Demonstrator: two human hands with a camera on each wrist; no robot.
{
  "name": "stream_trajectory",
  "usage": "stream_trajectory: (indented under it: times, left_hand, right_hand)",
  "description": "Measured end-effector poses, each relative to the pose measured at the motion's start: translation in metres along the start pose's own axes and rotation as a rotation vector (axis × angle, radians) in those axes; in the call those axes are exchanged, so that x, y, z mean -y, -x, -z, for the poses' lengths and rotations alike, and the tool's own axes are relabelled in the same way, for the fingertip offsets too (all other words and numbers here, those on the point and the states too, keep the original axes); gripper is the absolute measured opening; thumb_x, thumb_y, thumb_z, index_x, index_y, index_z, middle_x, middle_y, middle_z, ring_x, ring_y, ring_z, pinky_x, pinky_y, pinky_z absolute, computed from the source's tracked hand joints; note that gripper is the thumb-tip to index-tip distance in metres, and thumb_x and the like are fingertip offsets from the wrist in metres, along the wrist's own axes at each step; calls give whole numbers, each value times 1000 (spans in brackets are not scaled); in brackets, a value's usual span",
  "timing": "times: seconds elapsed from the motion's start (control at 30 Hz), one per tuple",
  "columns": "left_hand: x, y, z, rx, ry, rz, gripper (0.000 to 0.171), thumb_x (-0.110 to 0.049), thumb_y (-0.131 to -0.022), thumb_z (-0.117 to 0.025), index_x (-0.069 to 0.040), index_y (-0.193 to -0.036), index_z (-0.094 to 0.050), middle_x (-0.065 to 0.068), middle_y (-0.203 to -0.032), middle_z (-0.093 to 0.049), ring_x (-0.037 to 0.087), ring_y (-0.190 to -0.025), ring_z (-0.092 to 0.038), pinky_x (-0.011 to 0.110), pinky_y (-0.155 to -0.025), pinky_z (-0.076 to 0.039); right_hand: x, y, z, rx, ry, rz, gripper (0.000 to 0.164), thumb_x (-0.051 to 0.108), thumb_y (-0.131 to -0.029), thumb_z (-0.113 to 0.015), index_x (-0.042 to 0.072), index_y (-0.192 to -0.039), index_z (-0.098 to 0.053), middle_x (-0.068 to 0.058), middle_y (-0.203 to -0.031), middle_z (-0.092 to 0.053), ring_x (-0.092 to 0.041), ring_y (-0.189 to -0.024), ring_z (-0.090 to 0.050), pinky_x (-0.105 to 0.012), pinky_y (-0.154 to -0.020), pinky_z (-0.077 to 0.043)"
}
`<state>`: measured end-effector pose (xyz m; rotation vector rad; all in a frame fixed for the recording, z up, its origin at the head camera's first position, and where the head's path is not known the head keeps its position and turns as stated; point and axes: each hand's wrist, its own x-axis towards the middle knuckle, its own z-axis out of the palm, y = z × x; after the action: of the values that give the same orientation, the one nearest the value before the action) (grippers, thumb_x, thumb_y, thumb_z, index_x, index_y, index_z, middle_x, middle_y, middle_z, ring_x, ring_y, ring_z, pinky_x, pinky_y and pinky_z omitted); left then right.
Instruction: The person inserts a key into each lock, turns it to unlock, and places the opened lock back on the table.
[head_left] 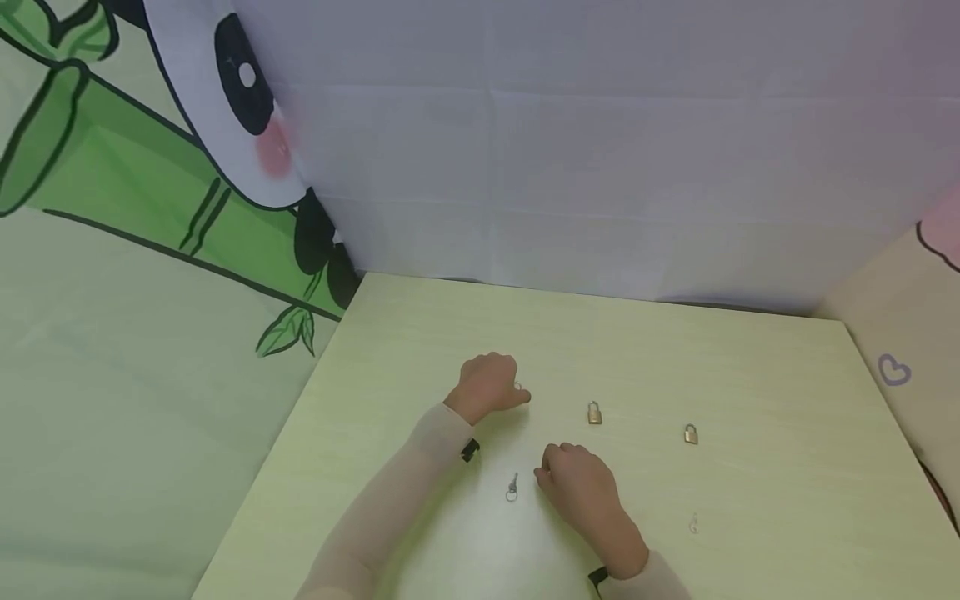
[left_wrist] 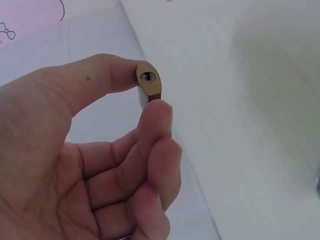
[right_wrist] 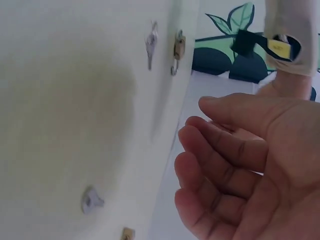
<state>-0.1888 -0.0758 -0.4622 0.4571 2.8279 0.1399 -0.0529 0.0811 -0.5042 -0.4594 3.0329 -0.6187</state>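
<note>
My left hand [head_left: 491,387] is raised over the middle of the table. Its thumb and index finger pinch a small brass padlock [left_wrist: 149,80], whose keyhole faces the left wrist camera. Only a sliver of the shackle shows in the head view. My right hand [head_left: 581,492] hovers closer to the front, fingers loosely curled around nothing. Between the two hands lies a key on a ring [head_left: 512,486]. Two more brass padlocks lie to the right, one nearer [head_left: 594,413] and one farther off [head_left: 691,434]. A pale key [head_left: 693,523] lies right of my right hand.
The light wooden table [head_left: 750,358] ends at a grey-white cloth backdrop [head_left: 562,167]. A cloth with green bamboo [head_left: 150,150] hangs on the left. In the right wrist view, another brass padlock [right_wrist: 179,47] lies beside keys [right_wrist: 151,45] near the left sleeve [right_wrist: 295,30].
</note>
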Motion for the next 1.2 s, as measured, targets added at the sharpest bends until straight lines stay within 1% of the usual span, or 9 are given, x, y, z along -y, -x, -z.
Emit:
stream_trajectory:
  times: [0.1,0.2,0.37,0.47,0.6,0.73,1.03,1.2]
  left_hand:
    - [-1,4,5,0,0,-7,47,-44,-88,-66,-17,-60,-38,-6,-52,-23,10,-48,-19,27,-44,-19]
    - [-1,7,7,5,-2,-13,47,-44,-88,-65,-17,-61,-39,-6,-51,-23,9,-48,-20,26,-43,-19]
    - [0,7,7,24,8,-16,46,-44,-88,-66,-18,-61,-41,-7,-51,-25,9,-47,-22,26,-44,-20]
    - [1,7,5,25,13,-16,45,-44,-88,-66,-17,-61,-40,-7,-52,-26,9,-48,-22,27,-44,-20]
    - [2,8,4,21,13,-17,45,-43,-87,-66,-17,-61,-40,-6,-52,-25,9,-48,-22,27,-44,-20]
    - [2,8,4,17,19,-16,44,-41,-86,-66,-17,-61,-40,-7,-52,-25,10,-48,-21,27,-45,-20]
    - [2,10,4,29,37,-10,43,-39,-86,-67,-17,-62,-40,-6,-52,-25,10,-48,-21,27,-45,-20]
    - [2,9,2,30,41,-12,43,-41,-87,-67,-17,-62,-41,-6,-53,-26,10,-48,-23,27,-44,-21]
  right_hand:
    - [5,0,-7,42,-48,-23,19,18,-88,-75,13,-74,-63,7,-65,-48,-7,-55,-42,-25,-49,-38]
    - [11,-1,-14,77,-72,-44,24,19,-90,-73,15,-71,-59,7,-63,-45,-7,-54,-39,-25,-48,-37]
    - [19,-2,-23,105,-77,-66,33,22,-89,-73,17,-65,-51,7,-61,-44,-8,-54,-39,-27,-46,-35]
    - [22,-4,-29,110,-58,-80,35,23,-88,-73,18,-63,-49,7,-60,-44,-9,-52,-38,-29,-44,-34]
    - [23,-7,-38,98,-34,-84,34,21,-86,-74,18,-62,-50,9,-59,-45,-8,-51,-39,-29,-42,-35]
    - [22,-7,-45,85,-39,-84,32,19,-85,-75,18,-63,-52,9,-58,-46,-8,-50,-40,-28,-43,-35]
    - [25,-4,-46,50,-61,-99,25,16,-83,-76,17,-68,-57,9,-64,-47,-6,-54,-41,-26,-46,-37]
    - [27,-3,-46,46,-83,-102,24,12,-84,-75,16,-69,-55,8,-67,-46,-7,-56,-41,-27,-46,-38]
